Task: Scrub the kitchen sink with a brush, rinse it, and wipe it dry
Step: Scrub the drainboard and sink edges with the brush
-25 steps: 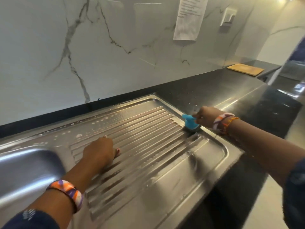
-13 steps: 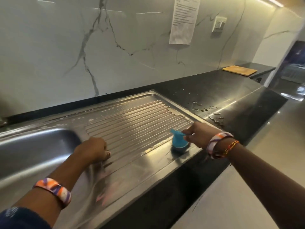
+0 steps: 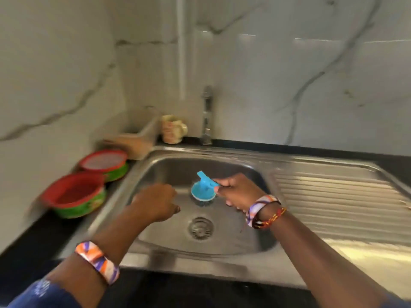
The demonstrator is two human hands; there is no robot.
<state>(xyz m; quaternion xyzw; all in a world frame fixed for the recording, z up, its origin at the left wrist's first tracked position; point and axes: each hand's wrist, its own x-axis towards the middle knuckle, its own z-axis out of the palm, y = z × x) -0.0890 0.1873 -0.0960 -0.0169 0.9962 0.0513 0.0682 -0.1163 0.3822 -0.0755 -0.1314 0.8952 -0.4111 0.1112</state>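
Observation:
The steel sink (image 3: pixel 224 245) fills the middle of the head view, its drain (image 3: pixel 200 227) in the basin floor. My right hand (image 3: pixel 236 191) grips the handle of a blue round brush (image 3: pixel 203 190), held above the basin with its dark bristles pointing down. My left hand (image 3: pixel 155 202) hovers over the basin's left side, fingers loosely curled, holding nothing. The picture is blurred by motion.
A tap (image 3: pixel 206 116) stands behind the basin, a cream mug (image 3: pixel 172 129) to its left. Two red-rimmed green tubs (image 3: pixel 75 194) (image 3: pixel 104 162) and a clear container (image 3: pixel 135 136) sit on the left counter. The ribbed drainboard (image 3: pixel 333 196) lies to the right.
The view has swung left from the drainboard to the basin. My right hand carried the brush off the drainboard into the basin. My left hand left the drainboard and moved over the basin.

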